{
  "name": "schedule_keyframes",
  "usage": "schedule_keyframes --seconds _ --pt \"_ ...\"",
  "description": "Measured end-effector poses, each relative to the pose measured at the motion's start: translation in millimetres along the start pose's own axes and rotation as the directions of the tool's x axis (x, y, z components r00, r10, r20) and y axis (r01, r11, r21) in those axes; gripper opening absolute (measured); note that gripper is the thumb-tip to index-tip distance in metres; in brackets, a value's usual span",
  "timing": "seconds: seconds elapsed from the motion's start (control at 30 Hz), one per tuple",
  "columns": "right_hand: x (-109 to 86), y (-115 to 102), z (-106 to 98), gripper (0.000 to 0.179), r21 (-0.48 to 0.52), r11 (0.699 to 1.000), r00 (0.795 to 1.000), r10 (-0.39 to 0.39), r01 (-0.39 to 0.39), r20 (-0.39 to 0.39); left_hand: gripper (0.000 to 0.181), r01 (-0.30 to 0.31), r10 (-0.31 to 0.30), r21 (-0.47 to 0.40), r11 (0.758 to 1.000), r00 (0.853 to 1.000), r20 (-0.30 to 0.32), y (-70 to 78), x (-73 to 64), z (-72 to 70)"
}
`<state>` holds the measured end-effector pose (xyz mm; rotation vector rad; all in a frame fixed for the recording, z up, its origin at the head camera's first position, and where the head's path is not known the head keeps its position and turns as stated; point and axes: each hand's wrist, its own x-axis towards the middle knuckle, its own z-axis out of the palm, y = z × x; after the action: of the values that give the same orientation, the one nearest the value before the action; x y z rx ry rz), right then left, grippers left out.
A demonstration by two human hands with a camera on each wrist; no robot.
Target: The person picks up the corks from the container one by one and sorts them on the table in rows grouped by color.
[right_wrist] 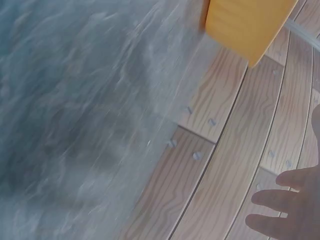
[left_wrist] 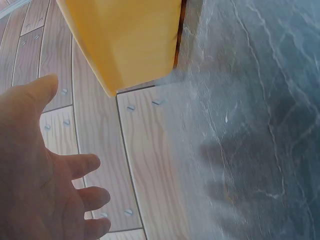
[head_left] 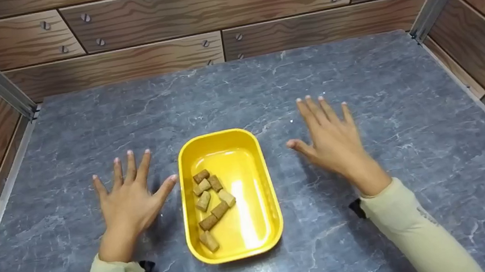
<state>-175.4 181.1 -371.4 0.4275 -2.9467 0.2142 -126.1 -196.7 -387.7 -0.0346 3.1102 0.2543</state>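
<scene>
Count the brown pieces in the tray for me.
8 pieces, toward the left of the yellow tray in the head view: one farthest; two side by side just nearer; two in the next row, left and right; two in line; one nearest. None seems hidden.

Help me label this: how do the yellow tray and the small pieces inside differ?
The yellow tray is far larger than any of the small pieces. The tray is glossy yellow; the pieces are duller, brown or tan. The tray is open-topped; the pieces are short chunks. Neither is held.
</scene>
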Motion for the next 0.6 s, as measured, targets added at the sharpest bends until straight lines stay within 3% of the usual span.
schedule_keyframes --seconds 0.33,0.6 --pt "9.1 -35.3 0.6 0.085 0.007 0.993 0.993 -0.116 0.116 -0.032 0.087 -0.018 0.019 -0.05 0.999 0.999 0.037 9.4 4.8 -0.7" --pt "14.4 -62.3 2.9 0.088 0.014 0.97 0.97 -0.243 0.243 0.013 0.082 0.0 0.028 -0.218 0.976 0.992 0.125 9.5 11.5 -0.5"
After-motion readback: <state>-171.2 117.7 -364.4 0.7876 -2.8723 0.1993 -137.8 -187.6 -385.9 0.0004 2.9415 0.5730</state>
